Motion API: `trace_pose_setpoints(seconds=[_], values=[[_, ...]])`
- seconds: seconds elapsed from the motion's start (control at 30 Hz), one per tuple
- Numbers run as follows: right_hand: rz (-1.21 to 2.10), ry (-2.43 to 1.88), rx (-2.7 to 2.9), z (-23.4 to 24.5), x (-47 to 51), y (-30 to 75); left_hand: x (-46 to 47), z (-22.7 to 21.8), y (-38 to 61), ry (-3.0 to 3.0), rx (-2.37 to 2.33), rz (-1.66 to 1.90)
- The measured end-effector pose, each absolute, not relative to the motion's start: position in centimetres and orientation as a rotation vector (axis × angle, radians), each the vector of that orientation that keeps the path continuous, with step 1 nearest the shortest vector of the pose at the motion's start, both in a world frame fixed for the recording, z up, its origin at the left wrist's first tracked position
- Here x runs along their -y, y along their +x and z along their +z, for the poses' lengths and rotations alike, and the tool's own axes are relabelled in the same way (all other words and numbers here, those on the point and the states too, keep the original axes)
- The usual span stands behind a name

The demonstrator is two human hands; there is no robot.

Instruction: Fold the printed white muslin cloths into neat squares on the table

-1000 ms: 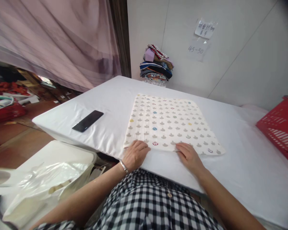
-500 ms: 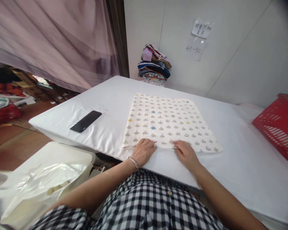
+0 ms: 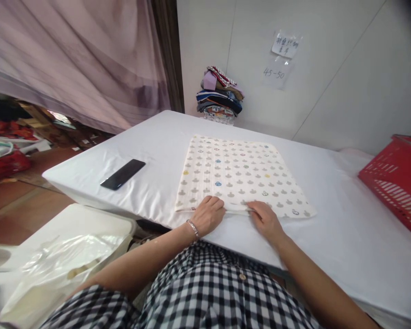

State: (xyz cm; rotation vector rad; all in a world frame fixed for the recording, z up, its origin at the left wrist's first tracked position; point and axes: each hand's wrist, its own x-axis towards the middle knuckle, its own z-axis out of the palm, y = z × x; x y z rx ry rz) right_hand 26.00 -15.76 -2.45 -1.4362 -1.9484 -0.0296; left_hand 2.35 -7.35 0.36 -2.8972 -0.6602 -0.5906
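A cream cloth (image 3: 239, 169) with small grey, blue, yellow and red motifs lies flat on the white-covered table (image 3: 150, 137). My left hand (image 3: 209, 214), with a bracelet at the wrist, is closed on the cloth's near edge, left of its middle. A short way to the right, my right hand (image 3: 265, 219) pinches the same edge between thumb and fingers. Between the hands a narrow strip of the edge is turned up. The fingertips of both hands are partly hidden.
A black phone (image 3: 123, 174) lies on the table's left part. Folded clothes (image 3: 219, 98) are stacked by the wall, below taped paper signs (image 3: 285, 45). At right stands a red basket (image 3: 397, 173). A plastic bag (image 3: 71, 260) rests on a white surface at lower left.
My left hand has shifted slightly right along the near edge, and its fingers are curled more tightly. My right hand keeps nearly the same place.
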Motion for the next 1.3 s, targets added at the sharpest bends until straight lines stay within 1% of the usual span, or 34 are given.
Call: trace_pose_setpoints(seconds=[0.2,0.33,0.5,0.73,1.0,1.17,1.3], values=[[-0.081,-1.360,2.097,-1.9,15.9,25.7,8.0,1.0,1.6,-2.997,0.672,-0.648],[-0.119,-1.380,2.184,-1.5,16.1,25.3,8.1,1.5,1.6,-3.037,0.749,-0.791],[-0.192,-1.454,2.189,-2.1,15.9,25.3,8.0,1.1,1.9,-3.056,0.774,-0.923],[-0.251,-1.463,2.190,-2.9,15.9,25.7,8.2,0.5,1.1,-3.090,0.804,-0.742],[-0.234,-1.473,2.106,-2.8,16.0,25.6,7.8,0.2,-1.4,-2.948,1.012,-0.566],[-0.237,-1.489,2.075,-2.4,16.0,25.4,6.8,-0.4,-2.2,-2.853,1.059,-0.555],[-0.237,-1.485,2.087,-2.6,16.0,25.5,5.9,-0.5,-3.0,-2.864,1.003,-0.551]])
